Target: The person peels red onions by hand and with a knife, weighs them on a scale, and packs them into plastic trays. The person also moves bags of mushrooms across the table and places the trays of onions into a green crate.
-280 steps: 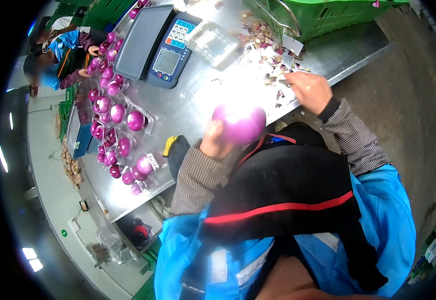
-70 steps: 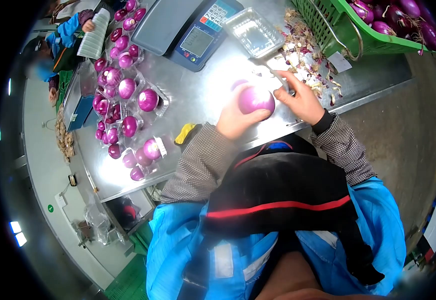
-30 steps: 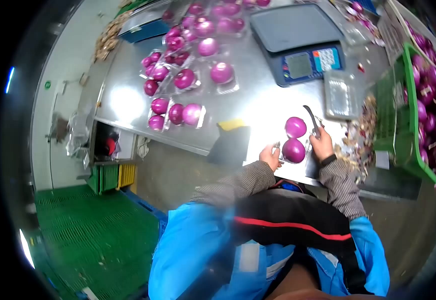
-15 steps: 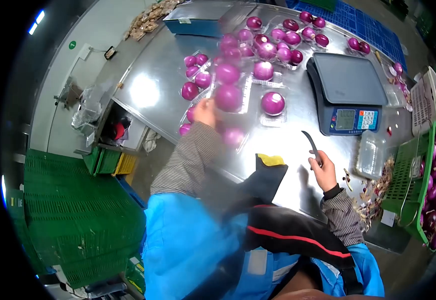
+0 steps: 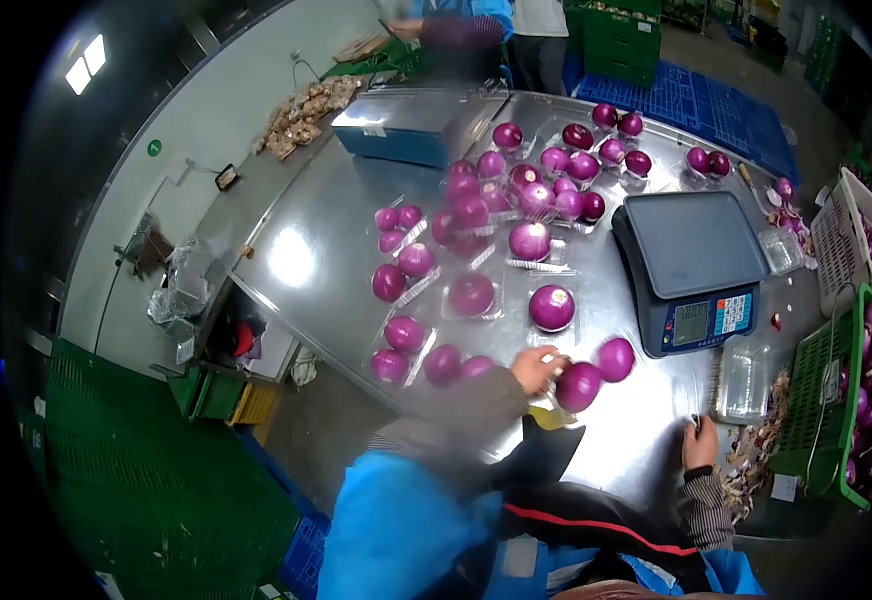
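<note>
My left hand point(image 5: 539, 370) is closed at the near edge of a clear tray holding two red onions point(image 5: 578, 387), held over the near part of the table; the tray's outline is faint against the glare. A yellow-lined dark flap point(image 5: 554, 417) shows beneath it. My right hand point(image 5: 699, 443), at the table's front right, is closed around a small knife, its thin blade point(image 5: 697, 402) pointing away from me and blurred. Close by that hand lies a stack of empty clear trays point(image 5: 743, 380). Just beyond my left hand sits a single red onion point(image 5: 552, 308) on a clear tray.
A weighing scale point(image 5: 696, 245) stands right of centre. Several trays of red onions point(image 5: 530, 241) cover the middle and back. Onion skins point(image 5: 753, 455) and a green crate point(image 5: 806, 415) of onions are at right. A blue-fronted box point(image 5: 391, 140) stands at the back; people point(image 5: 539, 40) stand beyond.
My left hand has moved right and nearer to me with the onion tray. My right hand has drawn back to the right with the knife. The view has tilted up, showing people behind.
</note>
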`<state>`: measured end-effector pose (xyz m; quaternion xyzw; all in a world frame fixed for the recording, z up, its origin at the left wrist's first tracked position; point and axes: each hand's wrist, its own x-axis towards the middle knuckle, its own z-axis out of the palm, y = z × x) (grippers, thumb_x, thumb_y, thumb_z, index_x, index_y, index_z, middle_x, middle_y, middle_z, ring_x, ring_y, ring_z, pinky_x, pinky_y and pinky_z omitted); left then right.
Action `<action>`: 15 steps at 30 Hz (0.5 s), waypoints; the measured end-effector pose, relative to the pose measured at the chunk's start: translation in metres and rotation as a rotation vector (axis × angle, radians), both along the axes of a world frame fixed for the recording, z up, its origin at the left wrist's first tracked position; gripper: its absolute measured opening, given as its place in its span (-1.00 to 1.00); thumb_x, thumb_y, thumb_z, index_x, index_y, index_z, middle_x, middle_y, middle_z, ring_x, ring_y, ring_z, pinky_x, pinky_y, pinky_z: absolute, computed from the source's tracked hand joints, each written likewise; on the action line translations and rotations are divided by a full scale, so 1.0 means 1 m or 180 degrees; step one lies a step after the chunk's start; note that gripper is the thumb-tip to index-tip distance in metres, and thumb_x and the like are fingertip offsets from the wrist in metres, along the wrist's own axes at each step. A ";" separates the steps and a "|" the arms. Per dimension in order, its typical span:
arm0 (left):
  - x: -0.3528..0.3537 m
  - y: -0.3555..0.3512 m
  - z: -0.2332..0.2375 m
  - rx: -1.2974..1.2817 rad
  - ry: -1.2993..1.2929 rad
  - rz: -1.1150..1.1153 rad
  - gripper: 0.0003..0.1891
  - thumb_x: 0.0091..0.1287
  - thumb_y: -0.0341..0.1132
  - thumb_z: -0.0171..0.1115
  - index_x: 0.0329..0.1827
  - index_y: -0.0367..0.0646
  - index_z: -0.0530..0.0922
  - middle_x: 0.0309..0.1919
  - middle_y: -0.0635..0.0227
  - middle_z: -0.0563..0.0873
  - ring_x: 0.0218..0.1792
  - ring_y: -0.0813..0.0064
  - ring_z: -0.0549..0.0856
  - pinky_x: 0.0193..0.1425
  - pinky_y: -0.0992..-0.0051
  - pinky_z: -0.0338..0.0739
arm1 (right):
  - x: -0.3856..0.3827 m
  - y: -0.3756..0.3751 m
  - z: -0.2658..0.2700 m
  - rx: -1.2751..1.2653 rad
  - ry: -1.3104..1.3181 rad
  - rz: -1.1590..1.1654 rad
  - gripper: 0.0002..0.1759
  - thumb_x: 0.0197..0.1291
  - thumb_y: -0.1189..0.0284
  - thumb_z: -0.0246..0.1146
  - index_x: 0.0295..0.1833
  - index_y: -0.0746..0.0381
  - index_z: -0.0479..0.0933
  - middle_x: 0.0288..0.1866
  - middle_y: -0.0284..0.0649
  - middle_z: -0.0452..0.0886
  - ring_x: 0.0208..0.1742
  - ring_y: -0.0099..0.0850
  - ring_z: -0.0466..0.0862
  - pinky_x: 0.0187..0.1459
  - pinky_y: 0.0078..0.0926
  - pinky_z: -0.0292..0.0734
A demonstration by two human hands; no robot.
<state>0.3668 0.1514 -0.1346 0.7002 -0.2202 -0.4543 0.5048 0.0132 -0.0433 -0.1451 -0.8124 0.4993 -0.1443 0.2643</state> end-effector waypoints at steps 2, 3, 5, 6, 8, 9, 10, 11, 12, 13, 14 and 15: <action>-0.027 -0.028 -0.001 -0.0145 -0.0196 -0.0355 -0.76 0.36 -0.21 0.22 -0.06 -0.15 0.67 -0.45 0.33 0.71 -0.69 0.61 0.55 -0.64 0.51 0.45 | -0.013 0.006 0.029 -0.0526 0.0230 -0.0114 -0.62 0.21 0.47 0.25 0.12 0.38 0.47 -0.03 0.08 0.55 0.02 0.01 0.58 0.07 -0.15 0.47; -0.038 -0.040 0.003 -0.0105 -0.0303 -0.0592 -0.77 0.35 -0.21 0.23 -0.08 -0.15 0.68 -0.44 0.31 0.72 -0.68 0.60 0.57 -0.63 0.51 0.47 | -0.020 0.007 0.035 -0.1108 0.0358 -0.0036 -0.60 0.19 0.48 0.27 0.12 0.39 0.44 -0.04 0.08 0.53 0.01 0.04 0.56 0.05 -0.13 0.47; -0.048 -0.065 -0.028 -0.0191 -0.0481 -0.1033 -0.77 0.34 -0.21 0.24 -0.08 -0.14 0.70 -0.40 0.27 0.74 -0.69 0.58 0.59 -0.63 0.51 0.49 | -0.026 0.001 0.045 -0.1302 -0.0002 0.0336 -0.62 0.12 0.51 0.31 0.06 0.38 0.47 -0.10 0.03 0.54 -0.04 -0.02 0.57 0.01 -0.16 0.48; -0.051 -0.075 -0.049 -0.0147 -0.0678 -0.1253 -0.75 0.32 -0.19 0.26 -0.07 -0.12 0.70 -0.34 0.27 0.75 -0.54 0.51 0.68 -0.44 0.46 0.60 | -0.024 0.005 0.055 -0.1013 -0.0177 0.0568 -0.63 0.11 0.50 0.31 0.04 0.38 0.48 -0.11 0.02 0.54 -0.06 -0.03 0.57 -0.01 -0.18 0.48; -0.056 -0.086 -0.036 -0.0118 -0.0901 -0.1375 -0.74 0.30 -0.19 0.26 -0.07 -0.13 0.70 -0.24 0.21 0.75 -0.25 0.40 0.70 -0.07 0.39 0.57 | -0.022 0.017 0.053 -0.0694 -0.0410 0.0995 -0.65 0.06 0.46 0.35 -0.03 0.34 0.51 -0.15 -0.02 0.55 -0.09 -0.07 0.58 -0.07 -0.22 0.49; -0.059 -0.091 -0.030 -0.0099 -0.1005 -0.1446 -0.73 0.28 -0.19 0.26 -0.07 -0.14 0.70 -0.20 0.19 0.75 -0.10 0.34 0.71 0.11 0.36 0.55 | -0.015 0.024 0.056 -0.0675 -0.0366 0.1420 -0.63 0.03 0.40 0.38 -0.05 0.32 0.52 -0.17 -0.02 0.55 -0.12 -0.07 0.57 -0.09 -0.19 0.49; -0.060 -0.097 -0.034 0.0048 -0.1011 -0.1393 -0.72 0.27 -0.18 0.28 -0.08 -0.15 0.70 -0.18 0.20 0.76 -0.09 0.36 0.71 0.10 0.37 0.56 | -0.006 0.034 0.060 -0.0804 -0.0201 0.1782 -0.62 0.01 0.37 0.41 -0.08 0.30 0.53 -0.20 -0.03 0.54 -0.12 -0.08 0.56 -0.11 -0.17 0.49; -0.062 -0.098 -0.036 0.0019 -0.1082 -0.1230 -0.67 0.27 -0.17 0.30 0.00 -0.15 0.67 -0.10 0.21 0.75 -0.05 0.37 0.71 0.12 0.37 0.55 | 0.003 0.041 0.069 -0.0876 -0.0073 0.2049 -0.62 -0.02 0.33 0.43 -0.13 0.28 0.52 -0.24 -0.05 0.52 -0.14 -0.08 0.54 -0.13 -0.15 0.48; -0.063 -0.098 -0.050 -0.0060 -0.1209 -0.0850 -0.62 0.28 -0.16 0.29 0.09 -0.15 0.62 -0.07 0.19 0.74 -0.03 0.36 0.70 0.14 0.37 0.55 | 0.010 0.046 0.072 -0.0843 0.0068 0.2162 -0.68 0.00 0.33 0.39 -0.20 0.27 0.50 -0.25 -0.06 0.50 -0.15 -0.08 0.53 -0.12 -0.13 0.46; -0.066 -0.096 -0.047 -0.0136 -0.1333 -0.0465 -0.57 0.29 -0.16 0.29 0.17 -0.15 0.56 -0.04 0.17 0.73 0.00 0.35 0.70 0.15 0.37 0.55 | 0.015 0.048 0.069 -0.0806 0.0205 0.2279 -0.73 0.03 0.33 0.36 -0.27 0.26 0.49 -0.25 -0.07 0.49 -0.17 -0.09 0.52 -0.12 -0.11 0.45; -0.069 -0.091 -0.044 0.0113 -0.1084 -0.0127 -0.49 0.32 -0.16 0.27 0.29 -0.15 0.45 0.01 0.10 0.70 0.04 0.31 0.68 0.18 0.36 0.54 | 0.017 0.046 0.052 -0.1043 0.0226 0.2342 -0.80 0.04 0.38 0.30 -0.33 0.26 0.48 -0.27 -0.08 0.49 -0.18 -0.11 0.53 -0.13 -0.11 0.45; -0.070 -0.083 -0.042 0.0188 -0.1296 0.0108 -0.48 0.34 -0.16 0.24 0.32 -0.14 0.41 0.03 0.06 0.68 0.05 0.27 0.68 0.17 0.35 0.54 | 0.021 0.044 0.032 -0.1279 0.0249 0.2400 -0.87 0.05 0.42 0.25 -0.39 0.26 0.48 -0.29 -0.09 0.49 -0.19 -0.12 0.53 -0.14 -0.11 0.45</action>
